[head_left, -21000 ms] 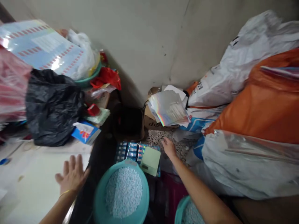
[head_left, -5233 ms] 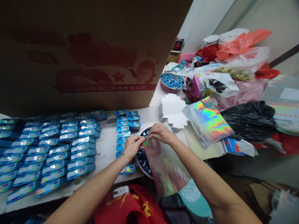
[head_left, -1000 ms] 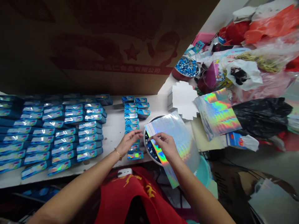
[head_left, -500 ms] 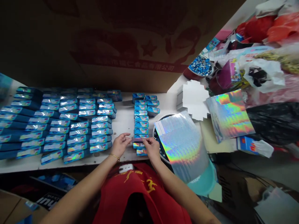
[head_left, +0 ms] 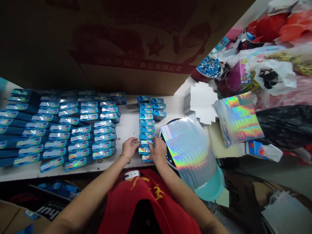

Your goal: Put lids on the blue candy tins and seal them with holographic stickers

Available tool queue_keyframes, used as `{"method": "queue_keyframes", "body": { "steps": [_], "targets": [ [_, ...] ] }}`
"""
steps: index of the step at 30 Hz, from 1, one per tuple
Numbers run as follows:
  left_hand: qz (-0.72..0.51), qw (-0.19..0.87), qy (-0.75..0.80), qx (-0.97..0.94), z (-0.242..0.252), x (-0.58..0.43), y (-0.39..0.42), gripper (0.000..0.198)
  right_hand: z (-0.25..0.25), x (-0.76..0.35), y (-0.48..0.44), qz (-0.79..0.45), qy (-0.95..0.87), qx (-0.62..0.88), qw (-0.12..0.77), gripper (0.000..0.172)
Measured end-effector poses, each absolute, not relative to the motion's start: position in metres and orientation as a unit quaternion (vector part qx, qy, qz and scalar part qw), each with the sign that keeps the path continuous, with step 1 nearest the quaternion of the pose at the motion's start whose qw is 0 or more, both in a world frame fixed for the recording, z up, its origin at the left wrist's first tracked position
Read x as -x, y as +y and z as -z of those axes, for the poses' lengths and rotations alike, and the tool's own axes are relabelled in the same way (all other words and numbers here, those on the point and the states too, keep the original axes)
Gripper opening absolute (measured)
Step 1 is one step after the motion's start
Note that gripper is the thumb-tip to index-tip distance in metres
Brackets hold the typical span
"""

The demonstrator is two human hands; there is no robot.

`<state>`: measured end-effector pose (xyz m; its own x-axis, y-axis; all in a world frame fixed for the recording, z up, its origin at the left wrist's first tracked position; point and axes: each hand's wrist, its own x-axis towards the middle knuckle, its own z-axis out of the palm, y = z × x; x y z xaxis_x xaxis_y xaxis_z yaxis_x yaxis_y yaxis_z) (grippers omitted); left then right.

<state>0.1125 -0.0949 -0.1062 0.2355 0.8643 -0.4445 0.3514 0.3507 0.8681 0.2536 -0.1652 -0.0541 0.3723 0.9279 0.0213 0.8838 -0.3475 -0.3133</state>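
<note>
A column of small blue boxes (head_left: pixel 146 135), several with round holes in their tops, stands on the white table in front of me. One box near the front has a shiny sticker strip (head_left: pixel 145 142) lying along its top. My left hand (head_left: pixel 130 149) has its fingers curled together at the strip's left end. My right hand (head_left: pixel 159 151) is closed at the strip's right end, thumb toward me over the box edge. Two boxes nearer me, including the front box (head_left: pixel 146 158), also have shiny tops.
Rows of blue boxes with shiny tops (head_left: pixel 80 137) fill the left side. A large cardboard carton (head_left: pixel 126 76) stands behind. To the right are a holographic sheet (head_left: pixel 192 149) over a round basin, another holographic sheet (head_left: pixel 240 118), white cardboard pieces (head_left: pixel 202 102) and a bowl of blue pieces (head_left: pixel 210 67).
The sticker strip, held between both hands above the boxes, has come down onto a box top. My right hand has moved slightly in over the box, and the view has shifted a little.
</note>
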Motion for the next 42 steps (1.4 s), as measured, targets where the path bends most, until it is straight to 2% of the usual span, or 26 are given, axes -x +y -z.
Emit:
{"method": "queue_keyframes", "body": {
  "steps": [3, 7, 10, 14, 18, 21, 24, 32, 34, 38, 42],
  "targets": [
    [-0.209, 0.57, 0.593, -0.529, 0.108, -0.109, -0.094, 0.019, 0.048, -0.26, -0.173, -0.077, -0.631, 0.767, 0.087, 0.026],
    [-0.232, 0.498, 0.57, -0.611, 0.082, -0.114, -0.088, 0.022, 0.043, -0.269, -0.183, -0.089, -0.695, 0.712, 0.046, 0.036],
    [-0.226, 0.416, 0.485, -0.736, 0.054, -0.14, -0.079, 0.026, 0.043, -0.289, -0.183, -0.086, -0.662, 0.739, 0.095, 0.03],
    [-0.152, 0.296, 0.417, -0.846, 0.036, -0.196, -0.068, 0.033, 0.042, -0.341, -0.162, -0.034, -0.59, 0.788, 0.175, 0.033],
    [-0.096, 0.242, 0.448, -0.855, 0.045, -0.242, -0.063, 0.031, 0.047, -0.383, -0.132, -0.004, -0.623, 0.773, 0.119, 0.033],
    [-0.091, 0.228, 0.469, -0.849, 0.053, -0.255, -0.062, 0.018, 0.057, -0.393, -0.123, -0.002, -0.675, 0.735, 0.064, 0.031],
    [-0.104, 0.229, 0.482, -0.84, 0.055, -0.256, -0.064, 0.014, 0.062, -0.396, -0.129, 0.002, -0.701, 0.711, 0.052, 0.028],
    [-0.176, 0.245, 0.47, -0.83, 0.058, -0.255, -0.068, 0.01, 0.041, -0.4, -0.135, -0.02, -0.683, 0.72, 0.124, 0.024],
    [-0.192, 0.257, 0.461, -0.827, 0.059, -0.254, -0.069, 0.01, 0.038, -0.401, -0.129, -0.03, -0.692, 0.709, 0.131, 0.028],
    [-0.22, 0.276, 0.461, -0.814, 0.06, -0.252, -0.072, 0.012, 0.041, -0.408, -0.122, -0.054, -0.717, 0.682, 0.133, 0.02],
    [-0.235, 0.288, 0.475, -0.797, 0.06, -0.252, -0.072, 0.012, 0.049, -0.413, -0.125, -0.043, -0.737, 0.659, 0.142, 0.02]
  ]
}}
